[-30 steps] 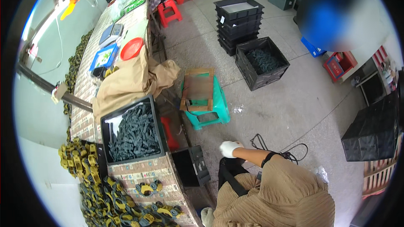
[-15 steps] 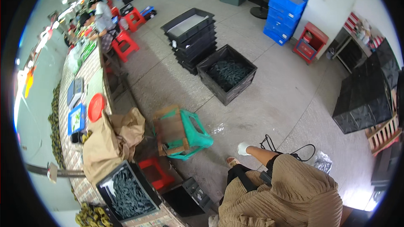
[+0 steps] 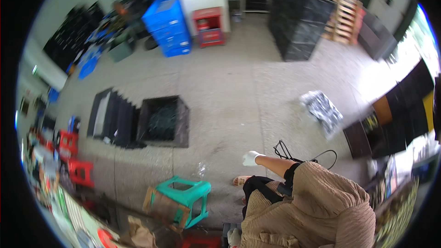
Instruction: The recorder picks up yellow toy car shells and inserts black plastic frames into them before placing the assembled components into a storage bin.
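A black cord (image 3: 292, 158) was looped on the floor (image 3: 220, 105) near the gloved right hand (image 3: 251, 158); the grip of that and of the left hand (image 3: 234, 238) could not be told. A green stool (image 3: 181, 193) was overlapped at its left edge by a framed board (image 3: 166, 205). Wide floor was left between black crate (image 3: 183, 124) and silvery bag (image 3: 322, 110).

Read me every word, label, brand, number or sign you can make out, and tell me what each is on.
No text is readable.
Red cabinet: marks on its front panel, too blurred to read.
Blue crates: white labels, too small to read.
Black crate stack: white tag, too blurred to tell whether it bears text.
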Demonstrator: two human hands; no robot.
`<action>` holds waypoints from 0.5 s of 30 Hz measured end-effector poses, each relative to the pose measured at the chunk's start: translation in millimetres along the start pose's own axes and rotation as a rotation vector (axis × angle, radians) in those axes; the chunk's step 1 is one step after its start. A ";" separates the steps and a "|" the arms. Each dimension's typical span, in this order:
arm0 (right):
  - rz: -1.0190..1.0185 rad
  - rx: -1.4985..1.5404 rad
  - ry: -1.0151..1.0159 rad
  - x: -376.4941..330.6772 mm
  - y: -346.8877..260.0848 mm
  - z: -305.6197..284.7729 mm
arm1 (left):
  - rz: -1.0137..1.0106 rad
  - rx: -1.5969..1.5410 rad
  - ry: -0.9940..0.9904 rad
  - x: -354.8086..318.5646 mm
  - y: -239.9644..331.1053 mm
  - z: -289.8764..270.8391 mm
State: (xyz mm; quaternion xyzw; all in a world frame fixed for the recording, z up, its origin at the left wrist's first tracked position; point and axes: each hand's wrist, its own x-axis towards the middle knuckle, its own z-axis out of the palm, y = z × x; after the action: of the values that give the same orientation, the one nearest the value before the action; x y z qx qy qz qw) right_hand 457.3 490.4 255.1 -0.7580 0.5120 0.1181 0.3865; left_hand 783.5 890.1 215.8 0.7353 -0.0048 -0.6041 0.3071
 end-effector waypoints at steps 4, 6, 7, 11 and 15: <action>0.552 0.235 0.110 -118.3 68.1 37.3 | 0.007 0.260 -0.047 -4.7 38.0 -23.6; 0.678 0.243 0.085 -180.3 127.0 92.1 | 0.022 0.374 -0.096 -5.3 55.6 -21.6; 0.771 0.287 0.050 -202.0 143.4 117.2 | 0.024 0.419 -0.103 -5.6 61.1 -21.9; 0.817 0.352 -0.014 -263.4 137.8 147.1 | 0.031 0.558 -0.099 -10.5 82.9 -9.3; 0.746 0.384 0.000 -288.3 162.5 190.1 | 0.070 0.698 -0.184 -14.8 105.7 49.9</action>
State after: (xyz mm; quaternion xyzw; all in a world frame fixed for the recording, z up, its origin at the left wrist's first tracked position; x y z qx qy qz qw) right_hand 228.5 793.4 217.3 -0.4349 0.7641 0.1524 0.4514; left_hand 773.5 787.7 273.3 0.7377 -0.2638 -0.6189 0.0562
